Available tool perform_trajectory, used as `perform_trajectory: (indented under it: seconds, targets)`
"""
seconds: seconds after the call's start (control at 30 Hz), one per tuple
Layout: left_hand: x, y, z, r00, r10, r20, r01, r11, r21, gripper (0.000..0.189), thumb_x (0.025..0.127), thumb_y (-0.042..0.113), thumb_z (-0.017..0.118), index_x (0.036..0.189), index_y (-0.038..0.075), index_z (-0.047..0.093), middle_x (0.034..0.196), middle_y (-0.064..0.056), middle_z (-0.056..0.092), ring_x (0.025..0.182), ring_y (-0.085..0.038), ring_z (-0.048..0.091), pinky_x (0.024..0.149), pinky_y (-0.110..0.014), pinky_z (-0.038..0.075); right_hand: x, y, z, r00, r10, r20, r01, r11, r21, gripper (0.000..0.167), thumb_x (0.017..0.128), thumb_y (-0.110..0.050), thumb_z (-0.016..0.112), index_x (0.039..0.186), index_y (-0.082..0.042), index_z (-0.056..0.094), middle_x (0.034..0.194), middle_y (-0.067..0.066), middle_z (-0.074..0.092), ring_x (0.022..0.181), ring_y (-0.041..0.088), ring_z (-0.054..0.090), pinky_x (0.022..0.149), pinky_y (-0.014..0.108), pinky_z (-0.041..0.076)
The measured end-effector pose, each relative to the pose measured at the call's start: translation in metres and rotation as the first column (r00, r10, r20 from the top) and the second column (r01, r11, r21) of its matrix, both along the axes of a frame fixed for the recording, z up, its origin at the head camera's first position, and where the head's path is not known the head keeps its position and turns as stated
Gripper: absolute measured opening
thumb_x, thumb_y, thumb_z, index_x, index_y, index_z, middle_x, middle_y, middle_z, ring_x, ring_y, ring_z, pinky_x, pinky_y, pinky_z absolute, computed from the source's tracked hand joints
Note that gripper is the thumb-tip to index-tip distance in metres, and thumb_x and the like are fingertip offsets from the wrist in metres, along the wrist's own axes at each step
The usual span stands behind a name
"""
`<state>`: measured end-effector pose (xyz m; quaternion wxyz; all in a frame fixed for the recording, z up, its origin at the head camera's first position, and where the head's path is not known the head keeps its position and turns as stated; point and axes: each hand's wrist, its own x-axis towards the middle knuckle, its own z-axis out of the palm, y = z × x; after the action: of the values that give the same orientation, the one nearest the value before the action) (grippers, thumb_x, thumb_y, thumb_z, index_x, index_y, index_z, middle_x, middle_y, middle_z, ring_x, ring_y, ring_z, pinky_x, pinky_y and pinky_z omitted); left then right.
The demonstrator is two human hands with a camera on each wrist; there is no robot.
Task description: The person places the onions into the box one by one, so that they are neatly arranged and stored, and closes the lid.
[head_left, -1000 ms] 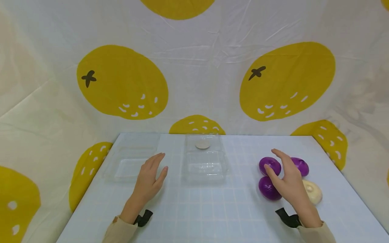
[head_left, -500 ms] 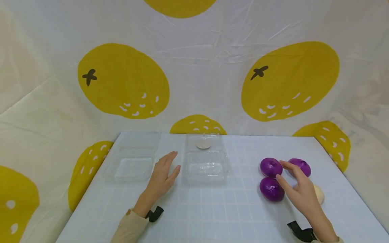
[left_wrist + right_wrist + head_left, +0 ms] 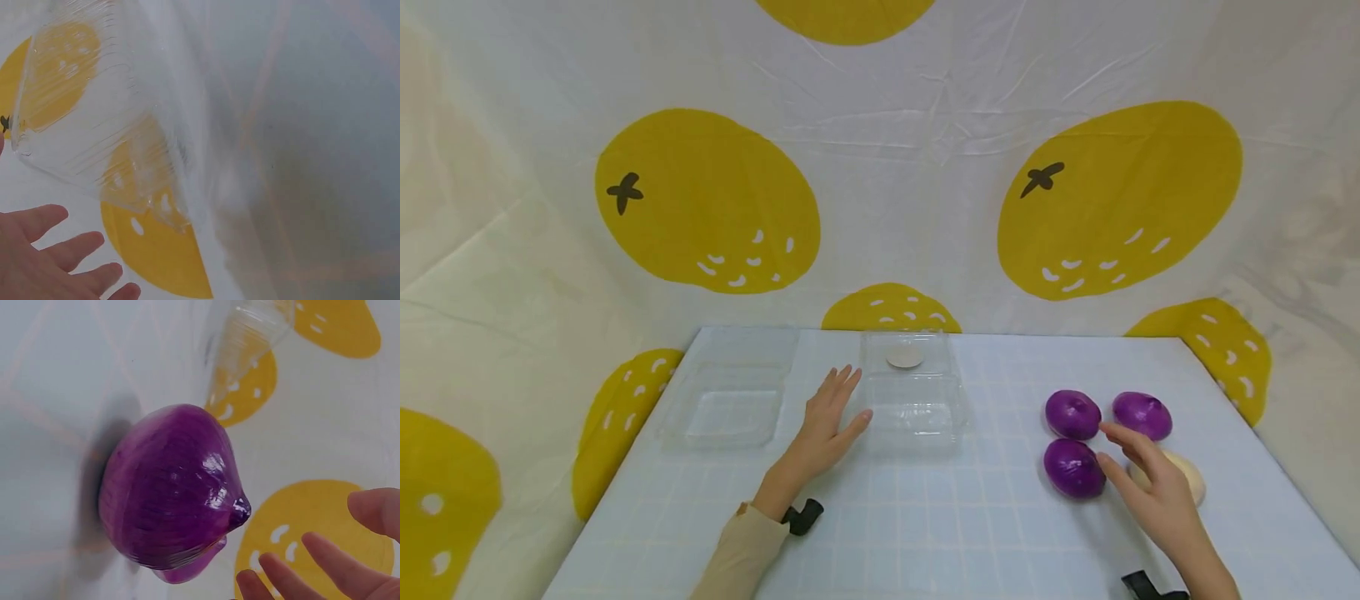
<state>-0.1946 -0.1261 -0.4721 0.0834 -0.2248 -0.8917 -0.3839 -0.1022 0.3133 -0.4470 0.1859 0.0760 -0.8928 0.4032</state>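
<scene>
Three purple onions sit on the right of the table: a front one point(image 3: 1074, 469), one behind it point(image 3: 1072, 415) and one at the back right point(image 3: 1142, 415). My right hand point(image 3: 1157, 500) hovers beside the front onion, fingers loosely bent and holding nothing. Partly hidden behind that hand lies a pale, cream-coloured onion point(image 3: 1186, 477). In the right wrist view the nearest purple onion point(image 3: 172, 487) is large, its pointed tip toward the fingers. My left hand point(image 3: 822, 433) is held with fingers spread at the left side of a clear plastic clamshell box point(image 3: 913, 408), its lid raised; it grips nothing.
Another clear plastic box point(image 3: 730, 417) with its lid up stands at the back left. A round whitish sticker point(image 3: 905, 356) shows on the middle box's lid. Behind the table point(image 3: 925, 533) hangs a cloth point(image 3: 910, 208) printed with yellow fruit.
My left hand has moved right, toward the middle box. My right hand has drawn back and to the right from over the onions, uncovering more of them. The onions and boxes stay put.
</scene>
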Motion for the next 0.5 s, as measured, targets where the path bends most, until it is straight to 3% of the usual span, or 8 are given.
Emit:
perform_trajectory:
  seconds: [0.27, 0.4, 0.5]
  targets:
    - [-0.011, 0.004, -0.012, 0.987, -0.127, 0.096, 0.117, 0.988, 0.105, 0.069, 0.101, 0.037, 0.054, 0.159, 0.013, 0.023, 0.166, -0.007, 0.011, 0.151, -0.036, 0.0, 0.112, -0.074, 0.008, 0.003, 0.006, -0.01, 1.0, 0.017, 0.022, -0.015, 0.998, -0.067, 0.042, 0.095, -0.005, 0.066, 0.136, -0.002, 0.057, 0.133, -0.01, 0.06, 0.121, -0.014, 0.043, 0.092, -0.001, 0.036]
    - [-0.013, 0.003, -0.018, 0.974, -0.191, 0.12, 0.174, 0.975, 0.14, 0.073, 0.099, 0.032, 0.06, 0.159, 0.015, 0.022, 0.166, -0.008, 0.008, 0.151, -0.036, -0.001, 0.114, -0.071, 0.008, 0.003, 0.006, -0.02, 0.998, 0.046, 0.033, -0.042, 0.993, -0.109, 0.042, 0.094, -0.001, 0.065, 0.135, 0.002, 0.056, 0.134, -0.011, 0.058, 0.122, -0.012, 0.044, 0.094, 0.002, 0.038]
    - [-0.014, 0.002, -0.018, 0.962, -0.236, 0.14, 0.217, 0.966, 0.138, 0.08, 0.096, 0.034, 0.065, 0.16, 0.02, 0.019, 0.167, -0.006, 0.004, 0.152, -0.029, -0.005, 0.116, -0.068, 0.008, 0.004, 0.005, -0.026, 0.997, 0.073, 0.023, -0.069, 0.99, -0.121, 0.043, 0.092, 0.003, 0.065, 0.134, 0.005, 0.056, 0.137, -0.007, 0.058, 0.123, -0.01, 0.045, 0.094, 0.003, 0.039]
